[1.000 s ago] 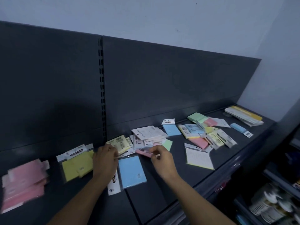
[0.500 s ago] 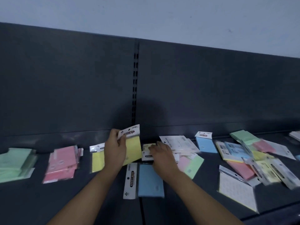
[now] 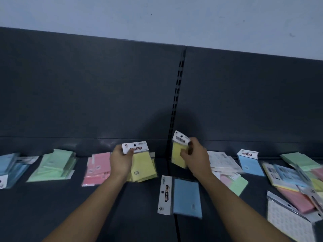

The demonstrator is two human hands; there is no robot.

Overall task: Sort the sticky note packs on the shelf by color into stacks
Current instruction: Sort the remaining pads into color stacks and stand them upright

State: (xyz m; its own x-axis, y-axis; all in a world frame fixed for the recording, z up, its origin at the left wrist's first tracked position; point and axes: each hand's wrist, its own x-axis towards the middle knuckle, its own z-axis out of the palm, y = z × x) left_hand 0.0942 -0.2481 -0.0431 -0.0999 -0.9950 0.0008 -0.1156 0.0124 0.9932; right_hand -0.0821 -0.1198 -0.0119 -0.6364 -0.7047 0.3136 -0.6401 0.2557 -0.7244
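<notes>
My left hand [image 3: 120, 161] grips the white header of a yellow sticky note pack [image 3: 142, 163] resting on the yellow stack [image 3: 153, 173]. My right hand [image 3: 196, 158] holds a second yellow pack [image 3: 177, 152] upright, just right of the yellow stack. Along the shelf to the left lie a pink stack [image 3: 98, 169], a green stack [image 3: 56, 165] and a blue stack [image 3: 10, 168]. A single blue pack [image 3: 186, 196] lies near the front between my arms. A mixed pile of unsorted packs [image 3: 227, 172] lies behind my right arm.
The dark shelf [image 3: 70, 206] has an upright back panel with a slotted post [image 3: 177, 95]. More mixed packs [image 3: 297, 175] crowd the right end, with a white patterned pack [image 3: 288, 219] at the front right and a blue pack [image 3: 250, 163] near the back.
The view has swung left, showing the blue stack. My left hand lowered its yellow pack onto the yellow stack. My right hand lifted another yellow pack out of the mixed pile.
</notes>
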